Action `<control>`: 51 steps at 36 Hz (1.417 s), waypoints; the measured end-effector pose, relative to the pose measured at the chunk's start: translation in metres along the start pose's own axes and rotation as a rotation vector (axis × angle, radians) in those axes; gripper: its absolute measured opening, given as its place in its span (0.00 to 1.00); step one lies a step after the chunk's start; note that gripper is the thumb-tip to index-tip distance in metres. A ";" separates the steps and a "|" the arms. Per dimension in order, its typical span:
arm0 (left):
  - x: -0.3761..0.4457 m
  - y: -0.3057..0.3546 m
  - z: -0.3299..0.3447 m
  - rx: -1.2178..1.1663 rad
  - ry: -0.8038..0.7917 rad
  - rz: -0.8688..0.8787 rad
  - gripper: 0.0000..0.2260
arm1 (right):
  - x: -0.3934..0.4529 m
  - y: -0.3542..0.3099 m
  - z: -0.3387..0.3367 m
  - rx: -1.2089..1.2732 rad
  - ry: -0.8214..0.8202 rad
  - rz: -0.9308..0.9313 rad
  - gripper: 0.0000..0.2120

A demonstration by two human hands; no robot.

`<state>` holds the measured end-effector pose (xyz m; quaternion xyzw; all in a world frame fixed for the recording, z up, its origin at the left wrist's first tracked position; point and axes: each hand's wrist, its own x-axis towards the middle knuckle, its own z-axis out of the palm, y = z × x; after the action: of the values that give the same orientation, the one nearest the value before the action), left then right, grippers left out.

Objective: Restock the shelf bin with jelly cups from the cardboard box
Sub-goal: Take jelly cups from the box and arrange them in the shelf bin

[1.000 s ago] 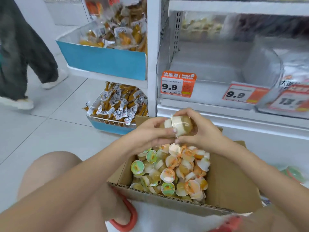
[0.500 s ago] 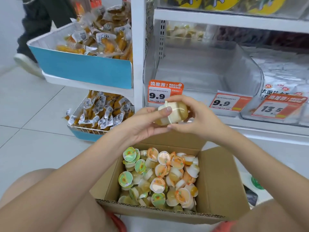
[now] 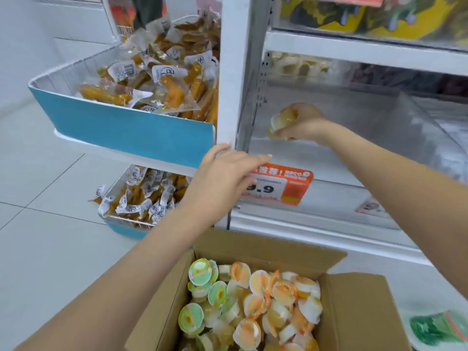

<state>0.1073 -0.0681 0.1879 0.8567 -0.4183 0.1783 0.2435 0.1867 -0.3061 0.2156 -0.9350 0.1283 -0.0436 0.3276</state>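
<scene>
At my ten o'clock, pale floor tiles (image 3: 43,224) run to a white wall (image 3: 22,46); at twelve, a white shelf post (image 3: 234,72) rises; blue-fronted snack trays (image 3: 121,127) at eleven; white shelves (image 3: 354,50) at one.

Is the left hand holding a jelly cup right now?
No, the left hand rests open against the clear shelf bin; the right hand holds the jelly cups.

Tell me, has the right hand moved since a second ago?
Yes. The right hand, gripping jelly cups, went from above the cardboard box up past the orange price tag into the clear bin.
</scene>
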 end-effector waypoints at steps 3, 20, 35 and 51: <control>0.003 -0.004 0.002 0.048 0.032 0.023 0.18 | 0.033 0.005 0.014 -0.002 -0.014 -0.033 0.33; 0.004 -0.007 0.006 0.072 0.022 0.059 0.19 | 0.068 0.021 0.058 0.194 0.210 -0.141 0.31; -0.022 0.004 -0.016 -0.350 0.230 -0.196 0.17 | -0.029 0.002 -0.009 0.439 0.342 -0.188 0.19; -0.223 -0.019 0.119 -0.240 -0.769 -0.658 0.16 | -0.266 0.119 0.135 0.081 -0.343 -0.221 0.15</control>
<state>0.0034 0.0150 -0.0285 0.9125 -0.2036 -0.2843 0.2121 -0.0727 -0.2427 0.0366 -0.9232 -0.0348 0.0757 0.3752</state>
